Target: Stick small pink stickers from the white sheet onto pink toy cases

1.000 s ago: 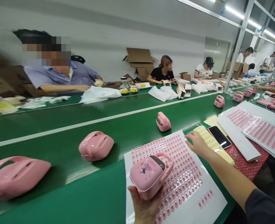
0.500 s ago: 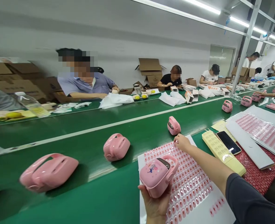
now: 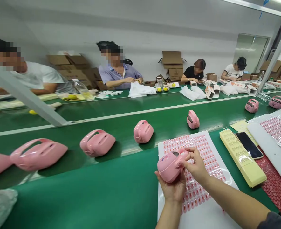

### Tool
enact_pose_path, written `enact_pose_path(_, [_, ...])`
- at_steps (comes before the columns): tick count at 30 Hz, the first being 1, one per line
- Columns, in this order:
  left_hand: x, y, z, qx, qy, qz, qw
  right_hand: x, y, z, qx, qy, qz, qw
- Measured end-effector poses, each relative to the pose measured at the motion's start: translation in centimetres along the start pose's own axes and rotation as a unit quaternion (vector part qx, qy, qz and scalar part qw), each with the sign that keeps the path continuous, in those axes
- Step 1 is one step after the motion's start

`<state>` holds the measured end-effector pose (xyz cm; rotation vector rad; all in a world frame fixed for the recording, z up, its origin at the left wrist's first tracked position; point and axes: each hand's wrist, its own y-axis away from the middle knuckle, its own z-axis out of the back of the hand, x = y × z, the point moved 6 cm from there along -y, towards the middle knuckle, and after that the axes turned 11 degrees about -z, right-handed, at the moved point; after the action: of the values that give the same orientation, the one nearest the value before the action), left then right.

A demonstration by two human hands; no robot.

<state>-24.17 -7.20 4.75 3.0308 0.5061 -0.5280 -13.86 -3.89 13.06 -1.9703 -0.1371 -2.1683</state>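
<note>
A small pink plastic device with a carry handle [image 3: 168, 170], with a dark window and a printed picture on its front, rests tilted in my left hand [image 3: 172, 189], whose fingers cup it from beneath. At the handle's side joint, my right hand [image 3: 195, 165] touches the device with thumb and fingers drawn together; anything small between them is hidden. Below both hands lies a white sheet of stickers [image 3: 209, 159], with rows of small pink ovals that have red centres.
Several like pink devices [image 3: 97, 143] stand along the green conveyor belt [image 3: 121, 133]. Right of the sheet are a yellow pad [image 3: 243, 159], a phone [image 3: 249, 145] and red bubble wrap [image 3: 274, 184]. Several co-workers [image 3: 121, 70] sit opposite. A metal post [image 3: 30, 95] rises at left.
My right hand has left the sheet's upper edge and come to the pink device's handle. My left hand has turned the device. The view has swung left, showing another co-worker.
</note>
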Motion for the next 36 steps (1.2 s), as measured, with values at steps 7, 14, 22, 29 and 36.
enact_pose_path(7, [-0.1,0.5,-0.6,-0.036,-0.015,-0.003,0.999,1.4,-0.1,-0.1,0.043,0.037,0.013,0.998])
enact_pose_path(14, [-0.1,0.9,-0.6,-0.082,0.018,0.013,0.996,2.7,0.1,-0.3,0.067,0.088,0.036,0.993])
enact_pose_path(22, [-0.4,0.8,-0.5,-0.056,0.069,0.026,0.996,3.3,0.5,-0.7,0.055,0.165,0.085,0.981])
enact_pose_path(29, [-0.7,1.1,-1.8,0.119,0.116,0.073,0.983,2.4,0.1,-0.6,0.012,0.209,0.038,0.977])
enact_pose_path(36, [-0.8,1.2,-0.1,0.113,-0.14,0.087,0.98,-1.4,-5.8,1.0,0.023,0.203,-0.07,0.976])
